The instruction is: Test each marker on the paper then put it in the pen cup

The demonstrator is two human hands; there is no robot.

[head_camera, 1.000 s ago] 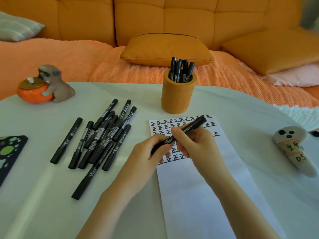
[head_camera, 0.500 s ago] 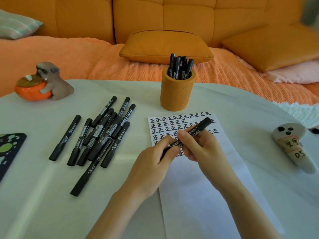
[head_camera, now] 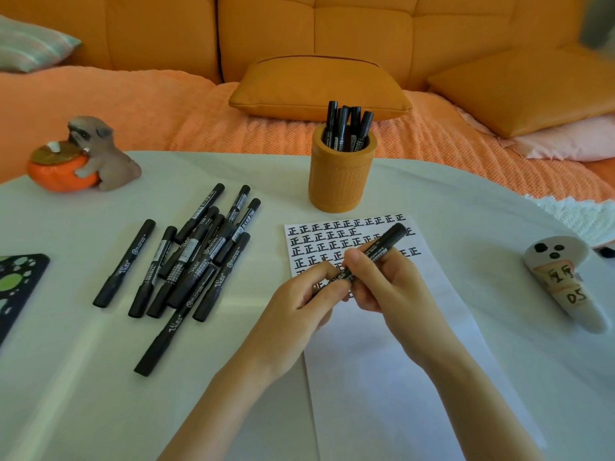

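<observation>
Both grips are on 1 marker (head_camera: pixel 382 242): your left hand (head_camera: pixel 299 304) pinches its lower end, your right hand (head_camera: pixel 389 287) grasps the middle, over the paper (head_camera: pixel 382 377).

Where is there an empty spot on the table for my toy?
Bare table lies between the paper and the white ghost figure, and near the front edge below the marker pile. That pile, left of the paper, is crowded.
</observation>
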